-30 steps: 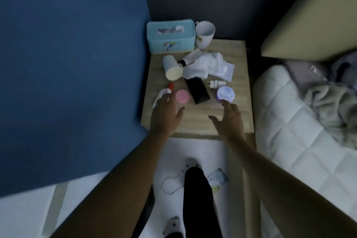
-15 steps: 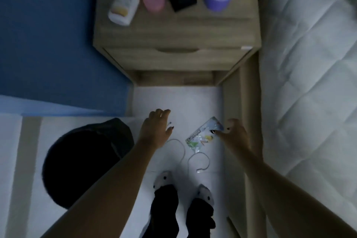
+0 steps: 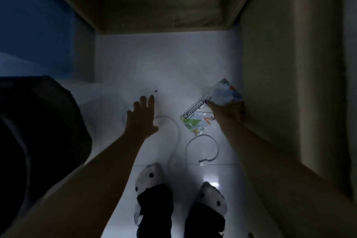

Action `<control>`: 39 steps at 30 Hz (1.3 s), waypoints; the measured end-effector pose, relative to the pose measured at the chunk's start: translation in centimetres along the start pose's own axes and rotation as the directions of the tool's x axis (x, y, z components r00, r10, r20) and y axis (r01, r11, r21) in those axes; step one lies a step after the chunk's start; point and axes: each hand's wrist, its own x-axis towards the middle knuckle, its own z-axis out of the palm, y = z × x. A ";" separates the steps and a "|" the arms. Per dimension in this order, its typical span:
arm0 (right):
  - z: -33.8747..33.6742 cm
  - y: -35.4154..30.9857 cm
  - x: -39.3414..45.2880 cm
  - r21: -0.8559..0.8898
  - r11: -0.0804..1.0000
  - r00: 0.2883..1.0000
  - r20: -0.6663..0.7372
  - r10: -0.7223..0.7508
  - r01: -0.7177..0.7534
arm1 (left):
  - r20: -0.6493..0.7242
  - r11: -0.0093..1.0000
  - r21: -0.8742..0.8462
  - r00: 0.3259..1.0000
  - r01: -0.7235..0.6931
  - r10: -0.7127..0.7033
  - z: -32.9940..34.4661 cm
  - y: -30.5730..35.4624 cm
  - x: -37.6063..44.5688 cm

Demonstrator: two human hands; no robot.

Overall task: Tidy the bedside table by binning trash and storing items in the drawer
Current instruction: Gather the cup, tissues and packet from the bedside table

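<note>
Both bare forearms stretched down toward the white tiled floor (image 3: 173, 60), seen from above in dim light.

Left hand (image 3: 142, 117) palm down, fingers spread wide and flat, reaching toward 12 o'clock; fingertips just short of one plug end of the white cable (image 3: 174, 137), gripping nothing. Whether the palm presses the cable loop beneath it: cannot tell.

Right hand (image 3: 227, 110) at 3 o'clock of the left, knuckles toward the bed frame (image 3: 274, 83), fingers curled onto the far half of the scissors package (image 3: 204, 111); looks like a pinch at its edge, though the thumb is hidden, so a full grip cannot be confirmed.

Package flat or nearly flat on the floor, long axis running from 7 o'clock to 1 o'clock, printed word "scissors" upside down to the camera, clear end toward 7 o'clock.

Cable in 2 loose loops between the hands and the feet, USB plug at 6 o'clock of the package.

Dark bin (image 3: 38, 131) at 9 o'clock of the left hand, well apart from it. Underside of the bedside table (image 3: 160, 0) at 12 o'clock. 2 spotted slippers (image 3: 148, 177) at 6 o'clock.
</note>
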 end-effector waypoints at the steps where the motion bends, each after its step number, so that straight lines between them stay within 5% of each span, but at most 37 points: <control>1: 0.5 0.2 0.1 0.088 0.996 0.999 -0.036 0.015 -0.012 | -0.039 1.000 0.001 0.999 -0.001 0.001 0.5 -0.1 0.3; 5: 2.2 0.5 0.7 0.249 0.963 0.981 -0.131 0.142 -0.106 | -0.045 0.974 -0.225 0.999 -0.011 0.001 1.4 0.2 1.6; 15: -4.0 -1.9 -5.5 0.471 0.873 0.981 0.188 0.045 -0.130 | -0.011 0.873 -0.487 1.000 0.018 -0.027 -6.0 -0.4 -4.2; 22: -21.5 -10.0 -20.6 0.379 0.925 0.983 0.176 -0.044 -0.027 | -0.055 0.870 -0.486 0.996 -0.084 0.066 -23.8 0.0 -18.4; 31: -45.3 -28.9 -38.3 0.394 0.888 0.957 0.063 -0.284 0.237 | -0.263 0.841 -0.518 0.965 -0.155 0.016 -52.9 3.5 -31.2; 39: -54.9 -40.4 -45.7 0.379 0.811 0.883 -0.034 -0.469 0.446 | -0.587 0.619 -0.690 0.791 -0.376 -0.174 -75.9 1.6 -35.9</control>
